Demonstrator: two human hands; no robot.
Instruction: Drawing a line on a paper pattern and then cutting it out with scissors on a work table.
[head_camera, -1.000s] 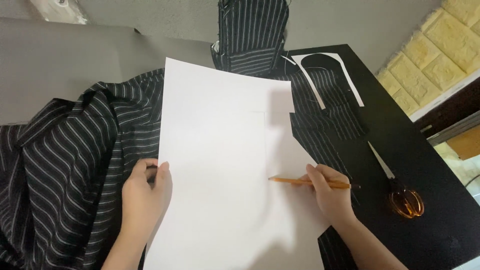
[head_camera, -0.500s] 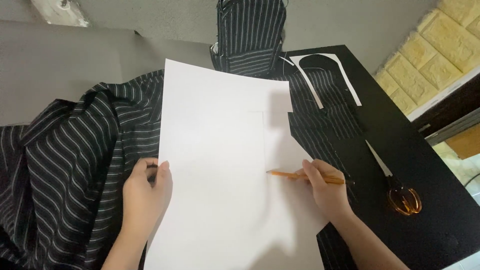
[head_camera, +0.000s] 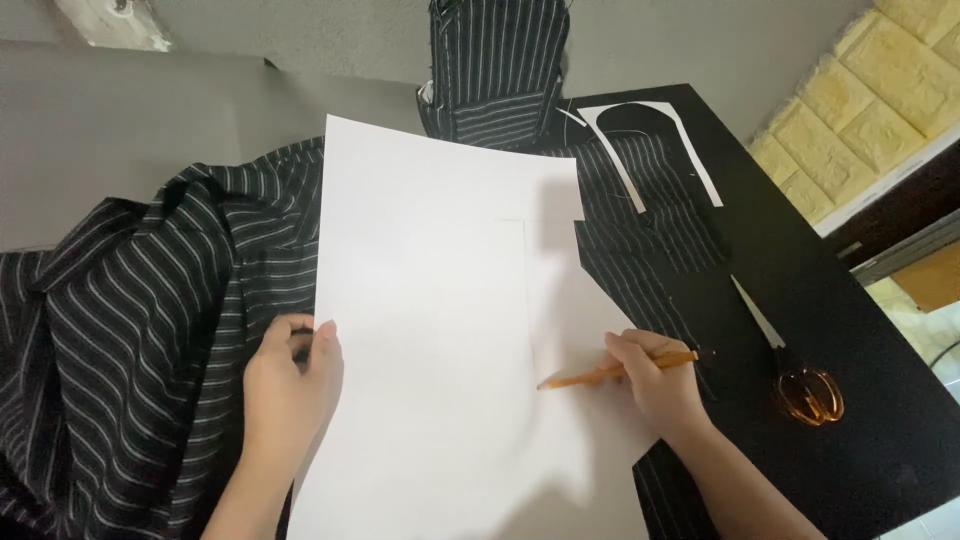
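Comparing the head view with the frames just before, the right hand (head_camera: 655, 385) has slid a little down and toward the person along the white paper sheet (head_camera: 430, 300), and the orange pencil (head_camera: 615, 370) with it; its tip now rests on the paper just below the lower end of a faint straight line that runs down the middle of the sheet. That small shift reads as a stroke being drawn downward along that line, so the marking seems under way rather than finished. The fingers of the right hand are pressed together, pinching the pencil near its middle, the point aimed left.

The left hand (head_camera: 290, 380) has not moved: it lies on the sheet's left edge, fingers curled together over the rim, holding the paper flat against the black striped fabric (head_camera: 140, 330) beneath. The fabric spills off to the left and reappears beyond the sheet's far edge.

On the black worktop (head_camera: 850, 330) to the right, well apart from both hands, lie scissors with orange handles (head_camera: 805, 385), untouched, and farther back a curved white paper offcut (head_camera: 690, 150).
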